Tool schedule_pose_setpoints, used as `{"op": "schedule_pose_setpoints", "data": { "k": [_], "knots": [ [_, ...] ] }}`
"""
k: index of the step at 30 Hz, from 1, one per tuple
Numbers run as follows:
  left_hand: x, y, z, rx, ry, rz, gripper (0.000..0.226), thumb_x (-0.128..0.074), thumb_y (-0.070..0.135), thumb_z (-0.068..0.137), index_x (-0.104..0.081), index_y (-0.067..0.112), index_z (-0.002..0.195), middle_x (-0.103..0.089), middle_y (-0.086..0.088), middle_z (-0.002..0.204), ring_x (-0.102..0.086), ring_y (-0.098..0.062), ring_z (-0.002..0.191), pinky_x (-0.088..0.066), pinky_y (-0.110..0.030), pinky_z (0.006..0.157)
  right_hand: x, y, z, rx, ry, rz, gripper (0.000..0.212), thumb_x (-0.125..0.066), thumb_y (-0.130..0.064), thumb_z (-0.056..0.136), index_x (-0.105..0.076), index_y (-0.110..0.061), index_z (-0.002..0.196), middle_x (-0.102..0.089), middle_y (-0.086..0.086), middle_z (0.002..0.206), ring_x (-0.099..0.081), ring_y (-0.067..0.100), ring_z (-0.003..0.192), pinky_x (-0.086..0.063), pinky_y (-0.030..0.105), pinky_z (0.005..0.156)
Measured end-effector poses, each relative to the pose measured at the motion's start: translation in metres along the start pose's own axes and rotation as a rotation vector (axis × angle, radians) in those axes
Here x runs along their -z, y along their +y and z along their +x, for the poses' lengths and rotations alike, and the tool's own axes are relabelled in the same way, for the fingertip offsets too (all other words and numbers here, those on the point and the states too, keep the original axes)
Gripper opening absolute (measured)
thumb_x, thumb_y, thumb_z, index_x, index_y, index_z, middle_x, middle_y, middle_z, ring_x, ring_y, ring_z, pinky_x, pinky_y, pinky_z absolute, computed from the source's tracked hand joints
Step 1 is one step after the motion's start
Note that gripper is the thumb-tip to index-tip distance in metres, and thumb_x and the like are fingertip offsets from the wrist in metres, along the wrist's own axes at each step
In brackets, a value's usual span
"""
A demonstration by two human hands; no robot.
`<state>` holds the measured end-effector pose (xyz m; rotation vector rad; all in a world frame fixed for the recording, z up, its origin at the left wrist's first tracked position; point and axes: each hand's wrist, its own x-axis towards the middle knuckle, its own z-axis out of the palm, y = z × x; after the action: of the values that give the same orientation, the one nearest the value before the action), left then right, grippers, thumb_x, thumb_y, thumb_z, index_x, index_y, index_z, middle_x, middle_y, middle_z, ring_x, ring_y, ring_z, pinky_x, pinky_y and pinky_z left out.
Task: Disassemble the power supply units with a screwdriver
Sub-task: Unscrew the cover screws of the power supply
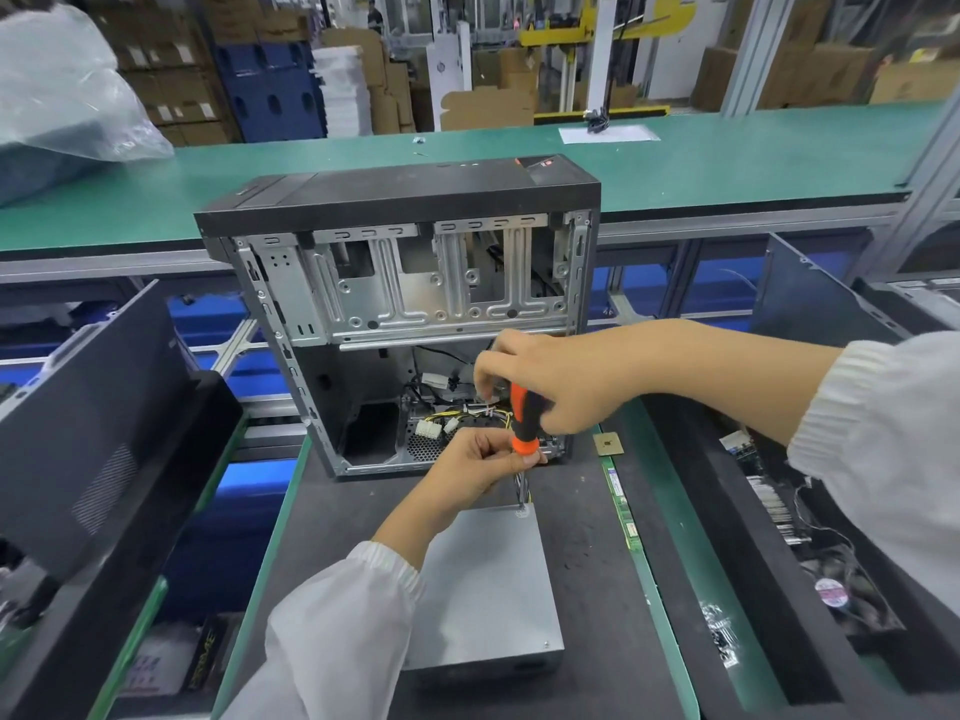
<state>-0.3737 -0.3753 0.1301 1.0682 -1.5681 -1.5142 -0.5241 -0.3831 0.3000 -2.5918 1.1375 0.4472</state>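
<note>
Screwdriver [525, 421] stands nearly upright, its tip set on a screw at the far right corner of the grey power supply unit [485, 579], which lies flat on the dark work mat [587, 553] just in front of the opened computer case [400, 304]. The right hand [550, 379] is wrapped round the orange-and-black handle from above, placed so as to bear down and turn. The left hand [480, 462] pinches the lower end of the handle where the shaft begins, evidently to keep the bit centred on the screw. Both hands are therefore clamped on the one tool, close together, one above the other. The unit's flat position gives the driver a vertical approach. Loose cables and white connectors [431, 427] lie inside the case behind. A small square chip [608, 443] rests on the mat to the right. Screw seating cannot be judged.
</note>
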Motion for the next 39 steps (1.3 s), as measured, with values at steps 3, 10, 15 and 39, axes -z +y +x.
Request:
{"op": "schedule_pose_setpoints", "data": {
  "k": [3, 10, 15, 39],
  "knots": [
    [0.001, 0.000, 0.000, -0.003, 0.003, 0.015, 0.028, -0.075, 0.032, 0.082, -0.074, 0.005, 0.090, -0.030, -0.030, 0.066, -0.014, -0.022, 0.057, -0.015, -0.023, 0.048, 0.000, -0.006, 0.002, -0.105, 0.197, -0.244, 0.051, -0.048, -0.062, 0.089, -0.041, -0.017, 0.112, -0.040, -0.002, 0.081, -0.040, 0.010, 0.059, -0.031, 0.028, 0.048],
    [-0.001, 0.007, 0.001, -0.018, -0.006, -0.006, 0.010, -0.074, 0.020, 0.086, -0.073, 0.025, 0.078, -0.023, -0.016, 0.061, -0.013, -0.021, 0.058, -0.017, -0.020, 0.047, 0.013, 0.003, 0.001, -0.021, -0.048, -0.071, 0.048, -0.065, -0.026, 0.085, -0.038, -0.035, 0.124, -0.037, 0.000, 0.112, -0.054, 0.021, 0.081, -0.050, 0.038, 0.066],
    [-0.003, 0.005, 0.005, -0.019, -0.024, 0.005, 0.021, -0.073, 0.015, 0.087, -0.060, 0.018, 0.070, -0.019, 0.004, 0.053, -0.014, -0.016, 0.053, -0.022, -0.018, 0.046, 0.002, -0.006, 0.001, -0.217, 0.184, -0.324, 0.062, -0.042, -0.069, 0.087, -0.050, -0.008, 0.080, -0.047, 0.001, 0.060, -0.051, 0.015, 0.053, -0.038, 0.028, 0.046],
    [-0.002, 0.010, 0.003, -0.024, -0.049, -0.029, 0.023, -0.073, 0.010, 0.086, -0.069, 0.025, 0.069, -0.037, 0.014, 0.048, -0.028, -0.004, 0.047, -0.030, -0.010, 0.047, 0.004, -0.006, 0.007, -0.093, 0.086, -0.209, 0.020, -0.054, -0.034, 0.094, -0.050, -0.018, 0.105, -0.052, 0.003, 0.090, -0.057, 0.025, 0.078, -0.048, 0.038, 0.062]
  ]
}}
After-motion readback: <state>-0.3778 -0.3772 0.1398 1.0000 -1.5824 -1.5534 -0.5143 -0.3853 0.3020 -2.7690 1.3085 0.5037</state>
